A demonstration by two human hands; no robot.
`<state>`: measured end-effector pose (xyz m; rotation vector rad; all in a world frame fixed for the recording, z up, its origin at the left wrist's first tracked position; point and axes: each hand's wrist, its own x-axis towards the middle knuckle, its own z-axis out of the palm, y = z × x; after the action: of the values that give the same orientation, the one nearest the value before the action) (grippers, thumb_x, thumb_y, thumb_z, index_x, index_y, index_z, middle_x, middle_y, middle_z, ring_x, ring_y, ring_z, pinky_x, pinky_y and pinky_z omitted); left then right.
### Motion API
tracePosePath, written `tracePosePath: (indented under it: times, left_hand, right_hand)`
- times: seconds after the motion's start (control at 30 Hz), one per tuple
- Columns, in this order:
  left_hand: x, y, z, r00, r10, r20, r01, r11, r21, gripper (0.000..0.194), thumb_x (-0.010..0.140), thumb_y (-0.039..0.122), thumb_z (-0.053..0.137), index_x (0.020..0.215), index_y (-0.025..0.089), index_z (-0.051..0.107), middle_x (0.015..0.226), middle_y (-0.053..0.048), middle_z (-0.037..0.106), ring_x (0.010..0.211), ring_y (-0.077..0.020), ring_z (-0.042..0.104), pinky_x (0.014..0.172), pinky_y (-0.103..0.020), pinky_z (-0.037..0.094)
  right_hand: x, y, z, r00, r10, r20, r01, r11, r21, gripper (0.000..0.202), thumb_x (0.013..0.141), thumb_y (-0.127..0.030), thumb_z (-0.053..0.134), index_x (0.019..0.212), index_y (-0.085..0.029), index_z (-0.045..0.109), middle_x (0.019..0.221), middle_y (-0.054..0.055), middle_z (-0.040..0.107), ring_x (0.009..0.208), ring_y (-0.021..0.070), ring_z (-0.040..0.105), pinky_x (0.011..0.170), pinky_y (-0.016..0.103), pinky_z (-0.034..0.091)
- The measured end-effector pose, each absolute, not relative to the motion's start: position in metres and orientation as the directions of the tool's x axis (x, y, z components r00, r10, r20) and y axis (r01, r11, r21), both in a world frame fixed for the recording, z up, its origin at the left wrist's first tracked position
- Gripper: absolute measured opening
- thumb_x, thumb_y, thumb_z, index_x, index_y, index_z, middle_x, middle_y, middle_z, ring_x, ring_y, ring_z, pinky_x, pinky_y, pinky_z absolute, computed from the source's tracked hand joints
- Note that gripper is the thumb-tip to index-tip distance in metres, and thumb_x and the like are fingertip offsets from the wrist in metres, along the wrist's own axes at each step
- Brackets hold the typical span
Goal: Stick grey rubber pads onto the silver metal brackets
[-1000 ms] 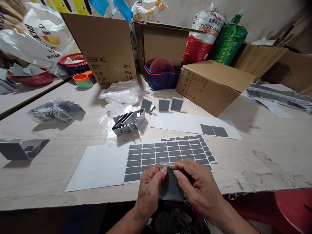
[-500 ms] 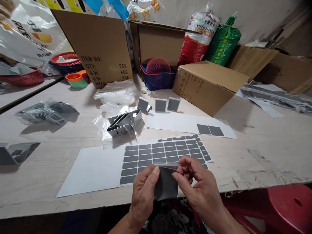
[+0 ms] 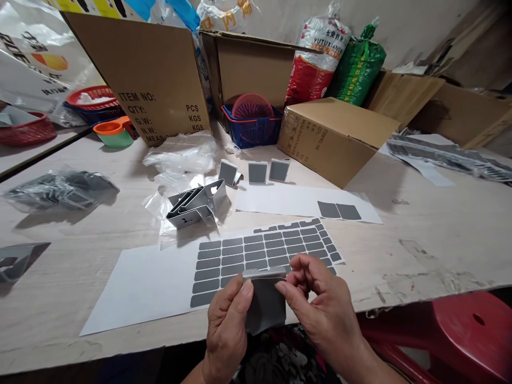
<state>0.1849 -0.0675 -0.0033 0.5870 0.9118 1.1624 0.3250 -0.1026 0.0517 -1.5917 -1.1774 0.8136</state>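
My left hand [image 3: 229, 322] grips the left side of a small grey bracket [image 3: 262, 273], thumb in front, over the table's front edge. A dark grey adhesive pad [image 3: 265, 306] covers the bracket's face towards me. At the upper right corner of that pad, the thumb and fingers of my right hand [image 3: 326, 298] are pinched together on its edge. Just beyond my hands lies a white sheet [image 3: 136, 285] with rows of grey stickers [image 3: 232, 258]. Behind it is a second white backing sheet [image 3: 280, 198] with two grey pads [image 3: 339, 210] on it.
Three small grey stands [image 3: 258, 173] are upright behind the sheets. Bent grey metal brackets [image 3: 196, 202] rest on clear plastic bags, with a bagged bundle [image 3: 60, 189] at left. Cardboard boxes [image 3: 340, 133] and a blue basket [image 3: 252, 128] stand farther back. A red stool [image 3: 472, 330] is at lower right.
The pad's top edge, which bowed away from the bracket earlier, now lies flatter against it. Both hands keep their hold. The whole view has shifted slightly.
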Motion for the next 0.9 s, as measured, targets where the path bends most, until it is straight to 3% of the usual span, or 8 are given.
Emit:
tracePosePath:
  times: [0.13,0.3,0.47,0.67,0.9]
  left_hand:
    - [0.182,-0.071,-0.003,0.089,0.955,-0.282,-0.472,0.290,0.833,0.027,0.064,0.029,0.072,0.090,0.020,0.070,0.086,-0.003,0.068,0.084,-0.0197,0.061,0.074,-0.026,0.049]
    - [0.181,-0.072,0.004,0.081,0.974,-0.211,-0.401,0.225,0.888,0.029,0.064,0.029,0.070,0.092,0.019,0.070,0.093,-0.007,0.068,0.091,-0.0266,0.060,0.072,-0.029,0.051]
    - [0.180,-0.071,0.008,0.058,0.983,-0.176,-0.377,0.184,0.908,0.024,0.062,0.029,0.071,0.084,0.018,0.071,0.087,-0.008,0.067,0.103,-0.0317,0.054,0.079,-0.033,0.049]
    - [0.177,-0.073,0.005,0.097,0.990,-0.103,-0.370,0.132,0.919,0.015,0.067,0.026,0.068,0.081,0.021,0.071,0.085,-0.006,0.064,0.106,-0.0287,0.051,0.097,-0.035,0.036]
    - [0.180,-0.074,0.003,-0.007,0.984,-0.180,-0.358,0.165,0.919,0.026,0.060,0.027,0.072,0.085,0.020,0.071,0.099,-0.008,0.065,0.107,-0.0304,0.051,0.080,-0.031,0.048]
  right_hand:
    - [0.326,-0.101,0.056,0.291,0.956,-0.039,0.278,-0.123,-0.953,0.021,0.076,-0.022,0.057,0.095,-0.021,0.048,0.065,-0.004,0.054,0.053,0.0097,0.048,0.046,0.020,0.040]
    - [0.329,-0.098,0.059,0.234,0.959,-0.161,0.175,-0.205,-0.963,0.026,0.074,-0.021,0.058,0.097,-0.020,0.046,0.061,-0.006,0.050,0.052,0.0097,0.047,0.047,0.021,0.039]
    - [0.334,-0.096,0.060,0.175,0.958,-0.228,0.102,-0.248,-0.963,0.028,0.073,-0.020,0.060,0.097,-0.018,0.046,0.061,-0.006,0.049,0.052,0.0082,0.044,0.047,0.021,0.035]
    - [0.339,-0.095,0.062,0.124,0.956,-0.265,0.069,-0.275,-0.959,0.027,0.072,-0.019,0.062,0.094,-0.017,0.047,0.060,-0.006,0.049,0.050,0.0062,0.041,0.046,0.019,0.032]
    - [0.341,-0.090,0.062,0.108,0.949,-0.295,0.085,-0.305,-0.949,0.027,0.069,-0.020,0.063,0.091,-0.016,0.048,0.057,-0.007,0.048,0.046,0.0061,0.040,0.042,0.018,0.032]
